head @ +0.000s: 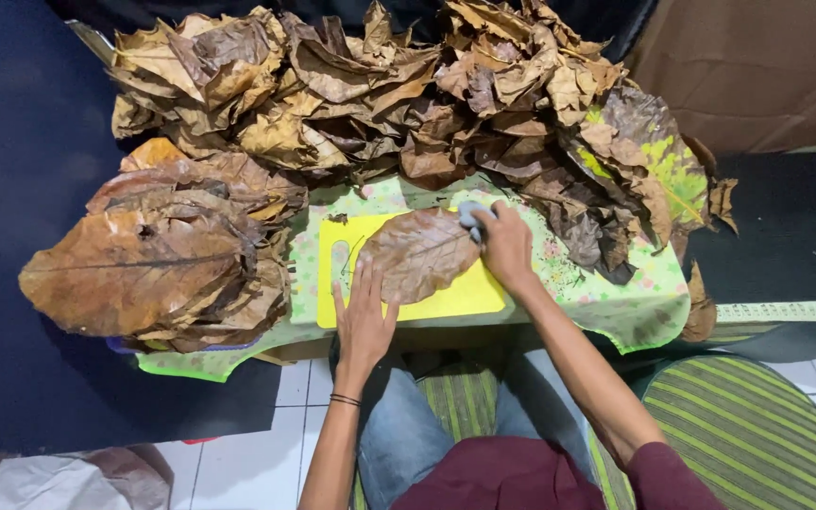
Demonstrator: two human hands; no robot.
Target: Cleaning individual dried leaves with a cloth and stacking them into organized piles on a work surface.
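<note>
Brown dry leaf (417, 253) lies on a yellow board (460, 295). Left hand (363, 319) presses flat on the leaf's near edge; right hand (505, 247) grips a grey cloth (472, 217) on its far tip. Flattened leaves (158, 255) are stacked left of the board; a bigger crumpled pile (408, 94) waits beyond.

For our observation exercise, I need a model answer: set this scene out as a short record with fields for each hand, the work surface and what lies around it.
left hand: flat, fingers spread, pressing the near edge of the leaf
right hand: closed on a small grey pad at the leaf's far right edge
leaf: brown, dry, lying flat on the yellow board
board: on a patterned green cloth
left of board: flat leaf stack
behind board: loose leaf heap
</note>
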